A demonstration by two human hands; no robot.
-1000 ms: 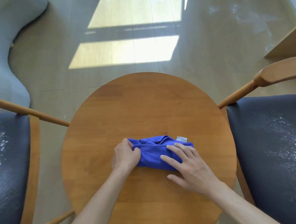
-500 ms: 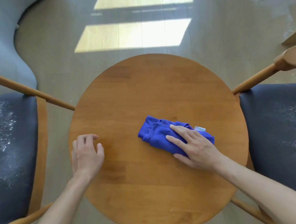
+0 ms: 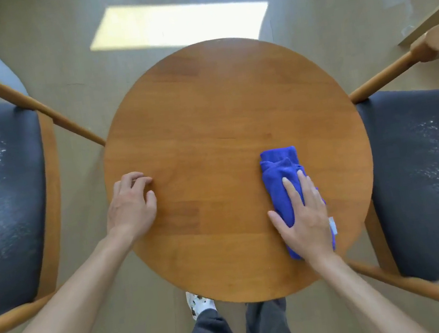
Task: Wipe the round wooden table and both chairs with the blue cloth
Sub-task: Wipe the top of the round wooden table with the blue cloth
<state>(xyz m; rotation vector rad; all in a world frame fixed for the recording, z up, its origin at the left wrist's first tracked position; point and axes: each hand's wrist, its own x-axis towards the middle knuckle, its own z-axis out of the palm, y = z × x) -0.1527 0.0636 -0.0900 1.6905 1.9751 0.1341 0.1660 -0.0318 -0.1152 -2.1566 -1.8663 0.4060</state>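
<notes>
1. The right hand (image 3: 305,219) is pressing flat, fingers straight, on the folded blue cloth (image 3: 281,177), which is lying on the round wooden table (image 3: 214,111) near its right edge.
2. The left hand (image 3: 131,206) is resting on the table's left edge, fingers loosely curled, holding nothing.
3. 2 chairs, the left chair (image 3: 9,208) and the right chair (image 3: 424,181), are flanking the table, white specks dusting their dark seats.

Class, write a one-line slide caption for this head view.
Right hand presses the blue cloth on the round wooden table; left hand rests near its edge.
</notes>
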